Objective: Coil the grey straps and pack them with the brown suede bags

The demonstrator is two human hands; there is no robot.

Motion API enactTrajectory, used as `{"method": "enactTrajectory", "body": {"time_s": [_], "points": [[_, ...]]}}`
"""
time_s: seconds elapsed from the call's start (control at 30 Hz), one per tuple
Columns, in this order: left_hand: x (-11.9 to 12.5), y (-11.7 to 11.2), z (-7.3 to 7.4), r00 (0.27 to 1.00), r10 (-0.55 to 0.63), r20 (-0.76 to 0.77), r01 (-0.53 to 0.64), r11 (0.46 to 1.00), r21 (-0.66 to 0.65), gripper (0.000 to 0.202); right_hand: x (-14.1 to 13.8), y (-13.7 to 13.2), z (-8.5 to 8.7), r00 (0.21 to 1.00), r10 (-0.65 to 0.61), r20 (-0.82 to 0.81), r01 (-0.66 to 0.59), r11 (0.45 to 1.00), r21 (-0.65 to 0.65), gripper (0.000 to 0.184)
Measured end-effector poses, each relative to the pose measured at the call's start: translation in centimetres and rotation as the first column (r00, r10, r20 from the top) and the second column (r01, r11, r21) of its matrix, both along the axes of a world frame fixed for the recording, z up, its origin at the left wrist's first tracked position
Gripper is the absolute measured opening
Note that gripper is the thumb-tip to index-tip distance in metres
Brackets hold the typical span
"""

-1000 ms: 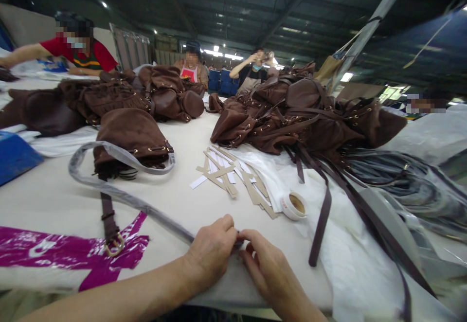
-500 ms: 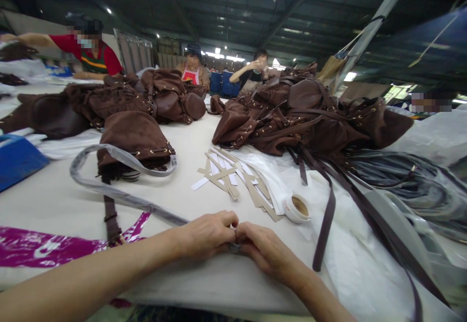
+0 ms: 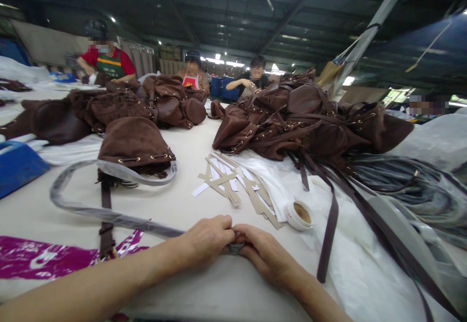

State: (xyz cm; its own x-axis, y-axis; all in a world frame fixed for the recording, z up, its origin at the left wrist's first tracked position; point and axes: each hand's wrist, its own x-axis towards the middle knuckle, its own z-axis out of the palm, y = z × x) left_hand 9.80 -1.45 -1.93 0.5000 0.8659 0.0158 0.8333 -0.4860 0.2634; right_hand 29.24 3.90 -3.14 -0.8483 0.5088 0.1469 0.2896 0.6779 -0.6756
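Near the front of the table, my left hand (image 3: 207, 241) and my right hand (image 3: 264, 251) meet, fingers closed on the end of a bag strap (image 3: 146, 224) sleeved in clear grey plastic. Only a small bit of the strap end shows between the fingertips; the rest of it there is hidden. From my left hand the strap loops leftward and back to a brown suede drawstring bag (image 3: 133, 139) lying on the table. A short brown buckled strap (image 3: 106, 215) hangs from that bag toward me, over a purple-and-white printed plastic strip (image 3: 47, 259).
Large heaps of brown bags (image 3: 277, 127) lie across the back. Card strips (image 3: 226, 181) and a tape roll (image 3: 299, 215) sit ahead of my hands. At left is a blue bin (image 3: 22, 166); at right, wrapped straps (image 3: 397, 181). Several co-workers are beyond the table.
My hands stay together on the strap end, barely shifted. The strap's loop has swung further left. The co-worker in red at the far left has drawn in an outstretched arm.
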Motion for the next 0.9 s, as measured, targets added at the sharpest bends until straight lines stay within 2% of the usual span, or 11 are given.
{"method": "enactTrajectory", "body": {"time_s": [0.1, 0.17, 0.23, 0.3, 0.4, 0.47, 0.6, 0.63, 0.7, 0.83, 0.9], "points": [[2.2, -0.6, -1.3, 0.972, 0.233, 0.029, -0.234, 0.972, 0.022, 0.022, -0.7, -1.0, -0.8, 0.992, -0.124, 0.032, 0.120, 0.988, 0.094, 0.062], [3.2, -1.1, -1.7, 0.950, 0.309, 0.038, -0.309, 0.951, -0.007, 0.023, -0.9, -1.4, -1.3, 0.983, -0.179, 0.032, 0.176, 0.981, 0.081, 0.072], [2.7, -1.2, -1.4, 0.967, 0.249, 0.060, -0.247, 0.968, -0.042, 0.018, -0.7, -1.2, -1.4, 0.988, -0.155, 0.026, 0.155, 0.988, 0.009, 0.071], [1.2, -0.8, -0.8, 0.989, 0.107, 0.100, -0.103, 0.994, -0.042, 0.014, -0.2, -0.4, -1.1, 0.998, -0.070, 0.003, 0.070, 0.996, -0.053, 0.067], [-0.8, 0.0, -0.3, 0.993, -0.054, 0.102, 0.055, 0.999, 0.000, 0.017, 0.3, 0.9, -0.5, 0.999, 0.032, -0.024, -0.034, 0.998, -0.060, 0.067], [-0.6, 0.1, -0.6, 0.997, -0.036, 0.073, 0.035, 0.999, 0.014, 0.013, 0.1, 1.0, -0.3, 0.999, 0.036, -0.001, -0.036, 0.999, -0.016, 0.066], [2.3, -0.6, -2.0, 0.970, 0.232, 0.075, -0.233, 0.973, 0.004, 0.023, -0.5, -0.2, -1.0, 0.990, -0.112, 0.082, 0.103, 0.988, 0.112, 0.078], [2.7, -0.8, -2.1, 0.960, 0.267, 0.079, -0.267, 0.964, -0.011, 0.023, -0.6, -0.5, -1.2, 0.987, -0.137, 0.085, 0.126, 0.984, 0.123, 0.083], [2.6, -0.9, -1.8, 0.970, 0.229, 0.085, -0.227, 0.973, -0.038, 0.021, -0.4, -0.5, -1.5, 0.992, -0.109, 0.059, 0.103, 0.989, 0.103, 0.085], [-0.1, -0.2, -0.3, 0.995, 0.008, 0.096, -0.006, 1.000, -0.019, 0.016, 0.4, 1.1, -0.9, 0.999, 0.041, -0.021, -0.041, 0.999, 0.001, 0.073], [-0.6, 0.1, -0.2, 0.996, -0.042, 0.081, 0.043, 0.999, -0.001, 0.014, 0.5, 1.6, -0.5, 0.998, 0.065, -0.018, -0.065, 0.998, -0.009, 0.069]]}}
